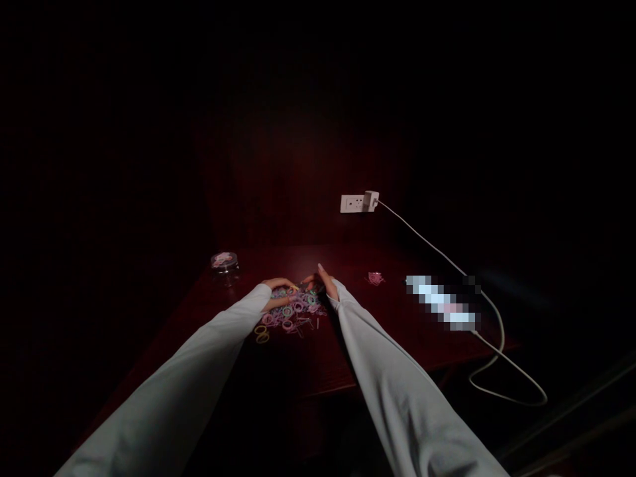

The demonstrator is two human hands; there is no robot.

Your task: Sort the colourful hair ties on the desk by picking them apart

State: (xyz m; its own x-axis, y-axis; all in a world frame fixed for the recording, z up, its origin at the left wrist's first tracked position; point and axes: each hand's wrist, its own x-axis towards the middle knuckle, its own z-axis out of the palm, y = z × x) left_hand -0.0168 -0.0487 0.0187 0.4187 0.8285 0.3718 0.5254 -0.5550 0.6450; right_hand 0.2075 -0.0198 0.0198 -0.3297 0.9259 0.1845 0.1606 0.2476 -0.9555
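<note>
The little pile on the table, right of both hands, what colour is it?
Pink. The little pile shows in the head view.

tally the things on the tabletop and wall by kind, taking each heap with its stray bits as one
Heaps of small bits: 2, a mixed heap and a pink heap
Lidded jar: 1
Wall socket: 1
Plugged-in charger: 1
White cable: 1
Bright, pixelated object: 1
Total: 7
</note>
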